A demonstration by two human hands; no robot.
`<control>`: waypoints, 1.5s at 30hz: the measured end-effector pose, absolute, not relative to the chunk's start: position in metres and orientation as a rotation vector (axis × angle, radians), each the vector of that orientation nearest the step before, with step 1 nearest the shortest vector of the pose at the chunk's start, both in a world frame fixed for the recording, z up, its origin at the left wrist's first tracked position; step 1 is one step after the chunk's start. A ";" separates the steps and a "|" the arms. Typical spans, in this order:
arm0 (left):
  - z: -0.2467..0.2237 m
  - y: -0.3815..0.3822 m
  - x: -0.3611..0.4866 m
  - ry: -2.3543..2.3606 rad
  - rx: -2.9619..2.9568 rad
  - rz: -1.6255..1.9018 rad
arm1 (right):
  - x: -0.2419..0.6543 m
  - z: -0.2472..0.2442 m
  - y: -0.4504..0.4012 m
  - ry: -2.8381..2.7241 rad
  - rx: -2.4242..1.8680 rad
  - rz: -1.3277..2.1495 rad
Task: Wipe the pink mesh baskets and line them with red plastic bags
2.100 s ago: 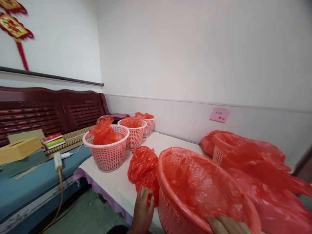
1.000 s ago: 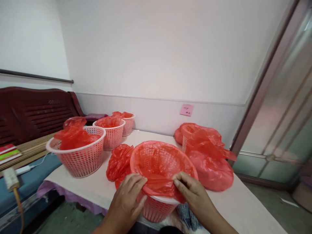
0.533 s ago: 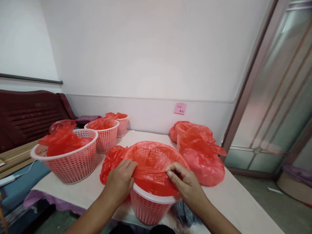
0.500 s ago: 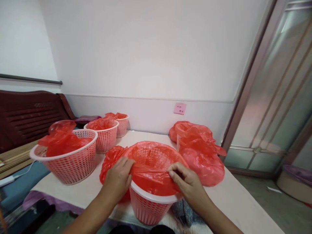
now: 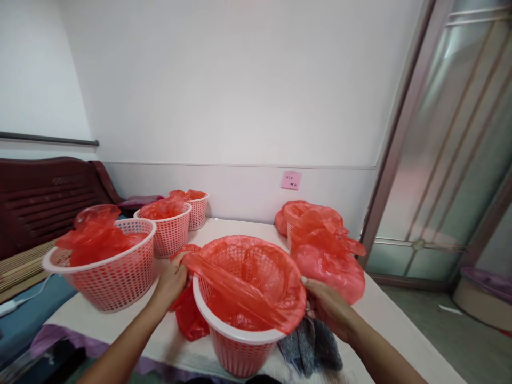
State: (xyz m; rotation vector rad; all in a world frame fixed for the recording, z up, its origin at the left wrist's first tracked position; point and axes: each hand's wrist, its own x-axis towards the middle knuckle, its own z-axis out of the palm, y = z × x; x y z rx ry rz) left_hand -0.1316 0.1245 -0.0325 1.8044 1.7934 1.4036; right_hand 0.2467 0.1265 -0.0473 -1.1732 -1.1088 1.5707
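A pink perforated basket point(image 5: 240, 349) with a white rim stands near the table's front edge. Its red plastic bag point(image 5: 256, 261) lines the inside and covers the back and right of the rim; the front left rim is bare. My left hand point(image 5: 175, 280) is closed on the bag's edge, pulled out past the left rim, so a stretched fold crosses the opening. My right hand point(image 5: 326, 306) grips the bag at the right rim, thumb on top, other fingers partly hidden. Red plastic hangs down beside the basket's left side, below my left hand.
Three bag-lined baskets stand at the left: a near one point(image 5: 108, 282), a middle one point(image 5: 170, 234) and a far one point(image 5: 198, 210). Red bags point(image 5: 328, 256) around another basket lie back right. A grey cloth point(image 5: 310, 346) lies right of the front basket.
My left hand has moved left, drawing the bag's edge off the front rim. My right hand has shifted slightly right and down to the rim's side. More of the basket's opening shows.
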 end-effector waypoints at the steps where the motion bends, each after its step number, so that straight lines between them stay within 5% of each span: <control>1: -0.031 0.125 -0.128 1.776 1.788 1.435 | 0.245 -0.048 0.126 -1.022 -1.129 1.594; 24: 0.025 0.114 -0.074 1.250 1.847 1.714 | 0.256 -0.030 0.135 -1.108 -1.260 0.941; 30: 0.036 0.096 -0.057 0.789 1.401 1.858 | 0.250 0.011 0.115 -1.088 -0.990 0.678; 35: 0.027 0.066 -0.017 0.859 1.332 1.676 | 0.203 0.036 0.064 -1.500 -0.772 0.512; 45: 0.007 0.046 0.004 1.032 1.121 1.552 | 0.148 0.006 0.033 -2.135 -0.344 0.490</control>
